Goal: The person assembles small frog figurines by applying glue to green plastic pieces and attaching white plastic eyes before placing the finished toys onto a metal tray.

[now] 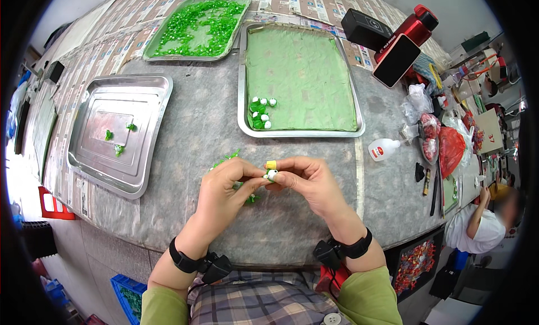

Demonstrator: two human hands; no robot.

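Small green-and-white piece (272,175), dark-dotted, partly covered; pinched midair

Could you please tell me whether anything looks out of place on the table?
Mildly: some green pieces lie loose on the table around the left hand, whereas other green pieces sit in trays.

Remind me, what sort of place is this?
Likely a small-parts assembly workshop: many small green pieces lie spread in a metal tray, a white squeeze bottle is on the table, and another person is nearby.
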